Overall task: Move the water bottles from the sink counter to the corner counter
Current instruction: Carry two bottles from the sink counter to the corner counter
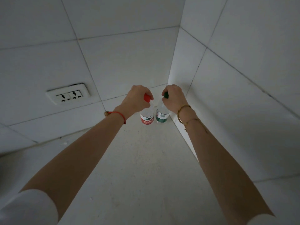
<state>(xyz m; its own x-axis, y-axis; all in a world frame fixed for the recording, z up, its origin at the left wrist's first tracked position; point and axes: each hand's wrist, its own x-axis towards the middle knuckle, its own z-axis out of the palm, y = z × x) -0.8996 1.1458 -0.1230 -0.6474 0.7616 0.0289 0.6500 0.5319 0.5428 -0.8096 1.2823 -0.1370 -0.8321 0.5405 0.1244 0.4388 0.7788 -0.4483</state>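
Just above the frame's centre, the left hand (136,99) pinches the red-capped water bottle (147,116) and the right hand (174,98) the green-capped water bottle (161,114), side by side in the corner counter (146,159), probably for upright placement.

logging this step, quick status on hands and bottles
Left hand shut on red-cap bottle. Right hand shut on green-cap bottle. Both upright, side by side at the counter corner. Nothing in the way.
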